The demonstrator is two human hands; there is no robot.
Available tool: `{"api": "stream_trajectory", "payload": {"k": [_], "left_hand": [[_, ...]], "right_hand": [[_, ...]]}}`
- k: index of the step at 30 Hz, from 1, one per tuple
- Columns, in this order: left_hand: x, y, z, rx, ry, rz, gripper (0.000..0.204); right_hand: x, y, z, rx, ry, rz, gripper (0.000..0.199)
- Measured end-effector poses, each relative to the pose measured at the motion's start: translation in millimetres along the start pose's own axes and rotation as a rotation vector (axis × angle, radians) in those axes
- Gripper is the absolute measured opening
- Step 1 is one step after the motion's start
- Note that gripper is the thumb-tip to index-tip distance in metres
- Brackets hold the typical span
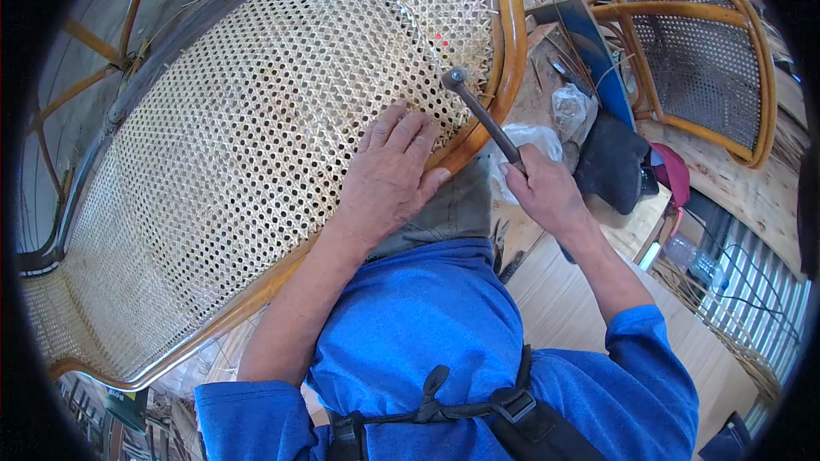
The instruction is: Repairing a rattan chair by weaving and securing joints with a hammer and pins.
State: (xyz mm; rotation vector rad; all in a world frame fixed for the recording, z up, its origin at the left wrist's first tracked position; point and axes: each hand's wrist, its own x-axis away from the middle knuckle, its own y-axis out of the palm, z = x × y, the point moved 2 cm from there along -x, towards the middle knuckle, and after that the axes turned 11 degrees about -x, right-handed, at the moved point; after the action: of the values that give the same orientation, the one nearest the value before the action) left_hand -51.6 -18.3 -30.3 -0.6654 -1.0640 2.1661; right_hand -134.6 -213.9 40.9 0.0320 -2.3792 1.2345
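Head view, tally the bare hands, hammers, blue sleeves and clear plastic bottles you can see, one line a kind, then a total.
Left hand and right hand: 2
Hammer: 1
Left blue sleeve and right blue sleeve: 2
Clear plastic bottle: 1
Total: 6

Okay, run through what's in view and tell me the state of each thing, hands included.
Left hand: open, palm down on the cane panel.
Right hand: closed around the hammer handle.
Hammer: held, head over the panel; contact unclear.
Cane panel: woven across its curved frame.
Plastic bag: crumpled.
Bottle: seems to lie on its side.
Black strap: knotted in front.
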Motion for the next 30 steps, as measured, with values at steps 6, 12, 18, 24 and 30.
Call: {"api": "stream_trajectory", "payload": {"k": [6, 12, 18, 24, 30], "left_hand": [[0.4, -1.9, -0.1, 0.005, -0.013, -0.019, 0.052], [-0.3, 0.1, -1.3, 0.021, -0.018, -0.023, 0.050], [-2.2, 1.7, 1.6, -0.047, -0.025, -0.030, 0.055], [-35.3, 9.1, 8.1, -0.209, -0.137, 0.091, 0.059], [-21.1, 8.4, 5.4, -0.247, -0.059, 0.077, 0.059]], "right_hand": [[5.0, -1.9, -10.4, -0.099, -0.024, 0.038, 0.025], [-2.6, -4.0, -1.9, -0.054, 0.042, -0.015, 0.023], [9.3, -9.0, -10.0, -0.171, 0.023, 0.052, 0.020], [12.9, -12.8, -13.6, -0.259, 0.097, 0.094, 0.019], [14.0, -8.4, -1.3, -0.230, 0.121, 0.058, 0.021]]}}
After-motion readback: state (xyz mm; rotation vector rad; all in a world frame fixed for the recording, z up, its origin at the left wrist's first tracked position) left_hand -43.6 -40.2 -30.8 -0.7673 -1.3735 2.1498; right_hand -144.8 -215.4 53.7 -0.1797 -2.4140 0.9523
